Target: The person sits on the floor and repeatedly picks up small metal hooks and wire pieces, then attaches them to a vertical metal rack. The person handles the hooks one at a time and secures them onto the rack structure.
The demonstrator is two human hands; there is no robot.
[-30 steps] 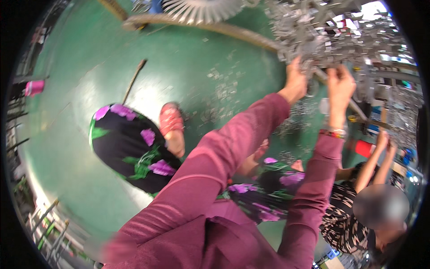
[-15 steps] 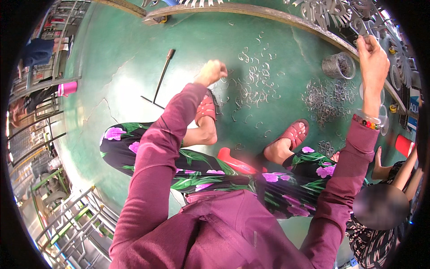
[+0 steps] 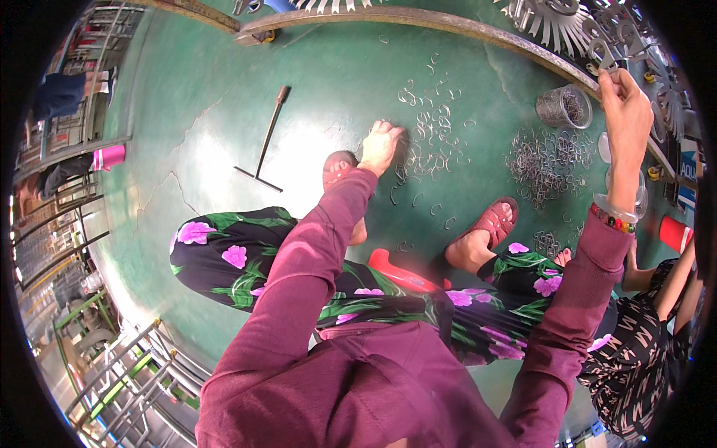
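The right grip (image 3: 626, 119) is raised at the beam, thumb and forefinger drawn together at the lower end of a flat grey looped piece (image 3: 600, 52); whether they pinch it or something smaller, I cannot tell. The left grip (image 3: 381, 145) hangs low with fingers loosely curled, beside scattered curved metal hooks (image 3: 441, 123) on the green floor (image 3: 224, 60); its contents, if any, are hidden. For such slim pieces, a light fingertip pinch mid-curve should serve better than a fist, and a steady right hand should keep the looped piece from swinging.

The hooks are thin, shiny and C-shaped, loosely strewn here but tangled in a denser, darker heap (image 3: 544, 163) farther right; teasing one free probably beats tugging. Near the heap a clear plastic tub (image 3: 551, 110) lies tipped, more hooks inside. Above runs a worn, scuffed beam (image 3: 388, 13), with a fan-shaped finned metal piece (image 3: 553, 31) beyond
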